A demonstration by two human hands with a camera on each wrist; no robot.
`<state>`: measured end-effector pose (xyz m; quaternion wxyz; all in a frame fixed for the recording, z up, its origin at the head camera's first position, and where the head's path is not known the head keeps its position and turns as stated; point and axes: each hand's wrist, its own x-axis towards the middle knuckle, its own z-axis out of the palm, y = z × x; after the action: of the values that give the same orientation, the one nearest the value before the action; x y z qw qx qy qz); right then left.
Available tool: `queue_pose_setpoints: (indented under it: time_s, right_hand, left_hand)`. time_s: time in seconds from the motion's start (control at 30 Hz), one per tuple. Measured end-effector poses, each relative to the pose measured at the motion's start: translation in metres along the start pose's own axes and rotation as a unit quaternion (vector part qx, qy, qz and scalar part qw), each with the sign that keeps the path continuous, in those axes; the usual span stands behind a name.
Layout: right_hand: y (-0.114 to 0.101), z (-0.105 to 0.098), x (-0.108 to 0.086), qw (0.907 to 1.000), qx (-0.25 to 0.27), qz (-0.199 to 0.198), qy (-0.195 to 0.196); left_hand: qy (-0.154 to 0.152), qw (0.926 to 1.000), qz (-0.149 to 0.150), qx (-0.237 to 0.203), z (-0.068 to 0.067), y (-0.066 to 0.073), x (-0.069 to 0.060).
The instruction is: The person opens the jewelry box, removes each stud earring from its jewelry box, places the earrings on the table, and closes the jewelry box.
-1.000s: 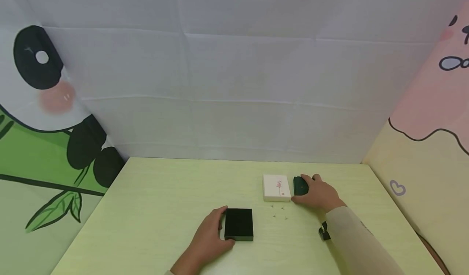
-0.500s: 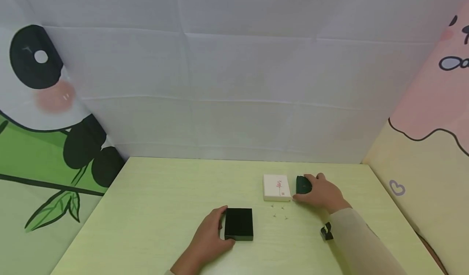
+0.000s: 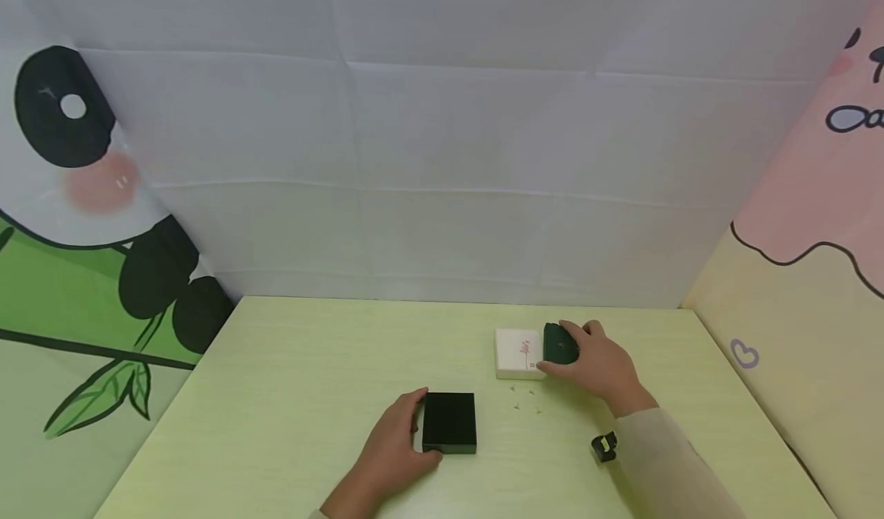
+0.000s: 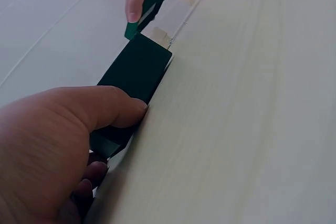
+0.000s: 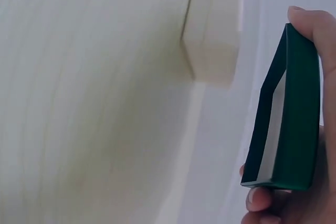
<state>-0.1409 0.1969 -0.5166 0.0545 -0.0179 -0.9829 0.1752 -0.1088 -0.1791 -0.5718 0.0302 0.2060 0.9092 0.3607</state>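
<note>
My left hand (image 3: pixel 399 446) grips the left side of a dark green box (image 3: pixel 450 423) that rests flat on the table. Its thumb lies across the box in the left wrist view. The right hand (image 3: pixel 597 365) holds a green box lid (image 3: pixel 559 344) by its edges, raised off the table beside a white box (image 3: pixel 519 354). In the right wrist view the hollow, pale-lined side of the lid (image 5: pixel 294 114) shows, with thumb and fingers at its opposite ends. The white box has a pink flower print and stands between the two hands.
Several tiny pieces (image 3: pixel 526 399), too small to identify, lie in front of the white box. A small black object (image 3: pixel 604 447) sits at the right sleeve. The pale wooden table (image 3: pixel 311 365) meets a white cloth backdrop (image 3: pixel 442 158) behind and printed side panels.
The right hand drifts slightly right with the green lid, then moves left and up, toward the white box's right edge. The left hand and its box stay put.
</note>
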Motion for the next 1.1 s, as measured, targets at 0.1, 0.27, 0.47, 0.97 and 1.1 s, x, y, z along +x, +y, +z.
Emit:
queue_pose_setpoints:
  time_s: [0.1,0.27,0.47,0.97,1.1]
  right_hand:
    - [-0.012,0.002,-0.003,0.9997,0.007,-0.018,0.016]
    - [-0.033,0.006,-0.01,0.9982,0.015,-0.047,0.036]
    - [-0.058,0.018,-0.018,0.9972,0.03,-0.058,0.037]
    - [-0.102,0.047,-0.032,0.9925,0.093,-0.079,0.008]
    - [-0.112,0.055,-0.035,0.9894,0.11,-0.095,-0.004]
  left_hand:
    - [0.001,1.0,0.001,0.0,0.001,0.001,0.001]
    - [0.004,1.0,0.003,0.001,0.004,0.002,0.002]
    - [0.012,0.9999,0.007,0.007,0.006,0.003,0.005]
    - [0.019,0.9998,0.008,0.009,0.012,0.006,0.011]
    - [0.027,0.9994,0.015,0.015,0.014,0.006,0.013]
